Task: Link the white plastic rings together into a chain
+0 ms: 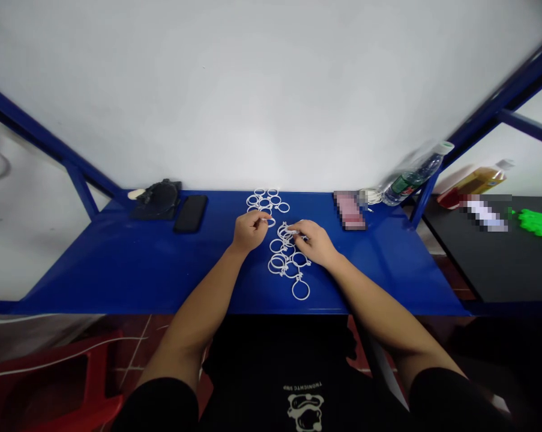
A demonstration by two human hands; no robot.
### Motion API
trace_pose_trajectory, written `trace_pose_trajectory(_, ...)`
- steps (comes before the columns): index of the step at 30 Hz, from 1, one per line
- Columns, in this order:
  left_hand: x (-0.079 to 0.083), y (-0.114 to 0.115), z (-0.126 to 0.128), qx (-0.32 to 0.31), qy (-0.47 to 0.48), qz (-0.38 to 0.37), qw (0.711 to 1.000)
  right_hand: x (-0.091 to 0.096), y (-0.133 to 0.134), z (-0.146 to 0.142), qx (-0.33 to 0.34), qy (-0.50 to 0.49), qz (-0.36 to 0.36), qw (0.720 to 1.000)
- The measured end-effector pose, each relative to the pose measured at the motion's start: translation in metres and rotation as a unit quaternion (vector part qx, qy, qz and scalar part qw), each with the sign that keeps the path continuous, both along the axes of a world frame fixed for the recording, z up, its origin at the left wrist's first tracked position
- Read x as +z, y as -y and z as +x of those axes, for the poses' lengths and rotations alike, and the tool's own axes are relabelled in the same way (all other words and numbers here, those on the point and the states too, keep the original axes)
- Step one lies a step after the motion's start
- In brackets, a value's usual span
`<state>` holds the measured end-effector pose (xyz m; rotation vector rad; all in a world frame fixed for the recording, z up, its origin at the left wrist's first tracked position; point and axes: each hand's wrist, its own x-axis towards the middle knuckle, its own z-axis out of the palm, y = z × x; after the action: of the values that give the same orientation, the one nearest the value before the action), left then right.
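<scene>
Where the blue tabletop (pixel 140 258) spreads its smooth, faintly glossy sheet, a loose pile of thin white rings (pixel 283 268) lies overlapping, round plastic-looking hoops with small notched tabs on their rims. Beyond the pile and to its left, the left hand (pixel 249 231) has thumb and forefinger pinched together on a single white ring (pixel 272 222). The right hand (pixel 314 241) is over the pile's far right part, fingers curled and nearly together among the hoops; whether it grips one cannot be told. Beyond the pile lies a second group of rings (pixel 265 203), some overlapping. Right of the pile and farther back is a clear plastic bottle (pixel 408 183) with a green label and white cap, its contents hard to make out; well farther right, a transparent bottle (pixel 484 179) holds amber liquid. Left of the pile lies a flat black phone (pixel 190 213) with rounded corners.
</scene>
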<state>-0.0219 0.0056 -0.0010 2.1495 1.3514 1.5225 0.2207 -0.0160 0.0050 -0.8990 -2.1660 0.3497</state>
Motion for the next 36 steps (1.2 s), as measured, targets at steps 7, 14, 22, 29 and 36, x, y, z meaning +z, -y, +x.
trace_pose_trajectory(7,0.0,-0.002,0.0,-0.033,0.007,0.007,0.999,0.002,-0.001,-0.001,0.01,-0.014,-0.006,1.0)
trace_pose_trajectory(14,-0.007,0.002,0.006,-0.041,-0.004,-0.045,0.998,0.005,0.002,-0.002,0.005,-0.015,-0.021,1.0)
trace_pose_trajectory(22,-0.002,0.007,0.014,-0.129,-0.06,-0.048,0.989,0.003,-0.006,0.006,-0.049,-0.04,-0.022,0.998)
trace_pose_trajectory(29,-0.011,-0.014,-0.003,0.079,-0.116,-0.107,0.984,-0.008,-0.024,0.013,-0.113,-0.08,-0.067,0.988)
trace_pose_trajectory(36,-0.025,-0.029,-0.02,0.157,-0.194,-0.199,0.948,-0.01,-0.023,0.009,-0.1,-0.072,-0.086,0.989)
